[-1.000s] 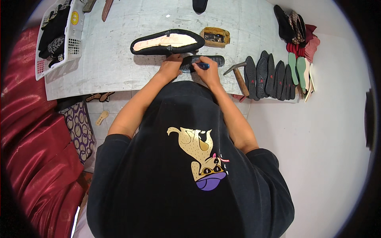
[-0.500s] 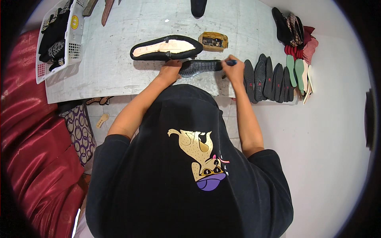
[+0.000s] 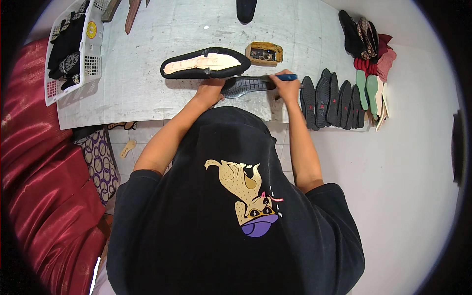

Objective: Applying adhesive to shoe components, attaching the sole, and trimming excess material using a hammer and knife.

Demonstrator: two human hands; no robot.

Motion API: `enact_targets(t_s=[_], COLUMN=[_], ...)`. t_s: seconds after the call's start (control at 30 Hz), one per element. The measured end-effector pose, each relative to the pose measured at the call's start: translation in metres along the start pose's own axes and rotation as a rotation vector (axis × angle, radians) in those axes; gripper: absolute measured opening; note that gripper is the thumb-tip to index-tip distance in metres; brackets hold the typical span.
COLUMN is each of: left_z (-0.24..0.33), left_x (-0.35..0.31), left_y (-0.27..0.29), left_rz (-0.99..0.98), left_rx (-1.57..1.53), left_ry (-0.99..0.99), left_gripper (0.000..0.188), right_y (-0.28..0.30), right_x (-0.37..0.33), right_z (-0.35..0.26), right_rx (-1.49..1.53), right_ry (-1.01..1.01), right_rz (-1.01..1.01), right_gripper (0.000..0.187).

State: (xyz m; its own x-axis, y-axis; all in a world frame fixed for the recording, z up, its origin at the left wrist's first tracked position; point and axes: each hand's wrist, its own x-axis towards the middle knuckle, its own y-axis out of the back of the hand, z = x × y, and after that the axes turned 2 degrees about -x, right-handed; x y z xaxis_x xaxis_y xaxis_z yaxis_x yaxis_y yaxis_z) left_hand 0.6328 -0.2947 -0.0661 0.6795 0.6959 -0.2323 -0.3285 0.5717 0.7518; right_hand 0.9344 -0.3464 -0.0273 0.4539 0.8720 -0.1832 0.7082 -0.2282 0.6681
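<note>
At six o'clock on the pale tabletop [image 3: 130, 93]: black, ridged, rubber-looking sole [image 3: 248, 85] is lying.
Left hand [image 3: 211, 91]: holding its nine-o'clock end.
Right hand [image 3: 286, 88]: gripping blue, slim-handled tool [image 3: 289, 77] at three o'clock.
Sole: likely proving light, flexible; edges offering purchase.

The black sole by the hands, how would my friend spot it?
Find the big pale table, then its near edge. The black sole is between the left hand and right hand. Unlike the row of soles further right, it points sideways.
</note>
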Motion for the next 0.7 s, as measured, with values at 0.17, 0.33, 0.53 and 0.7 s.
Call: enact_targets(t_s=[0.17, 0.33, 0.53, 0.7], left_z=[0.005, 0.006, 0.010, 0.009], left_x=[-0.003, -0.006, -0.005, -0.006], left_y=[0.009, 0.009, 0.008, 0.004], left_rz=[0.074, 0.127, 0.088, 0.099], left_rx=[0.033, 0.037, 0.019, 0.027], left_ry=[-0.047, -0.065, -0.038, -0.004], left_gripper=[0.069, 0.066, 0.066, 0.055], right_y=[0.044, 0.001, -0.079, -0.049], right_x=[0.003, -0.022, -0.048, -0.026], right_z=[-0.007, -0.047, -0.066, -0.035], right_rx=[-0.087, 0.042, 0.100, 0.156], right_ry=[-0.005, 0.107, 0.365, 0.012], right_rz=[0.117, -0.076, -0.141, -0.074], right_gripper=[0.019, 0.018, 0.020, 0.020])
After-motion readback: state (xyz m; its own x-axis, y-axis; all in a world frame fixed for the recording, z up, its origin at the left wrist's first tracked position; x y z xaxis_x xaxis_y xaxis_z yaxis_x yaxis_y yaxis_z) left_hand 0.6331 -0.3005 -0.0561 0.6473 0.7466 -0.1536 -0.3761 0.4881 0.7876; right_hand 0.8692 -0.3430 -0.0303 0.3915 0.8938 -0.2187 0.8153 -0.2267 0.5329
